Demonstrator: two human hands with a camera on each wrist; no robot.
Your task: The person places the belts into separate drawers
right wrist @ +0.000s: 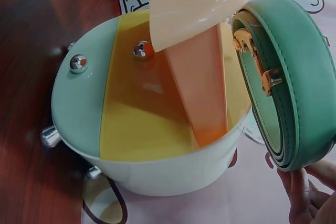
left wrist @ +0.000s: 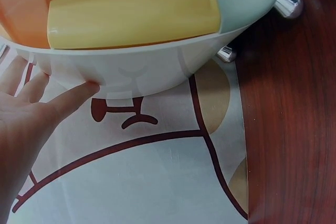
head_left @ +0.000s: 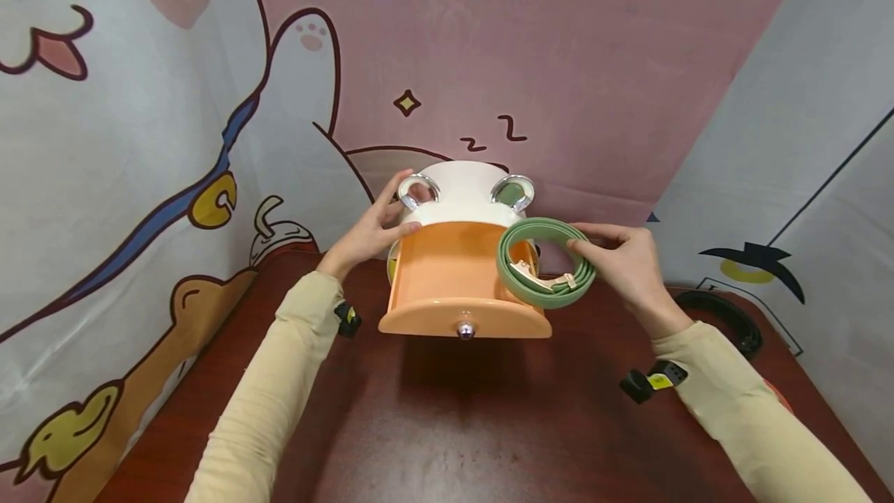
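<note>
A small white cabinet (head_left: 466,185) with silver ring ears stands on the table, its orange top drawer (head_left: 447,262) pulled out. My left hand (head_left: 370,235) rests on the cabinet's left side, its fingers spread against the white wall near the top. With my right hand (head_left: 625,262) I pinch a coiled green belt (head_left: 513,270) with a gold buckle at its right edge. The belt hangs over the right part of the orange drawer in the head view. Below that drawer, the right wrist view shows a yellow drawer (right wrist: 126,98) and a pale green one (right wrist: 79,93), both pushed in.
On the brown table (head_left: 489,425), a black coiled strap (head_left: 726,317) lies at the right behind my forearm. A printed cartoon cloth (head_left: 559,60) hangs close behind the cabinet. Short silver feet (right wrist: 51,137) hold the cabinet up.
</note>
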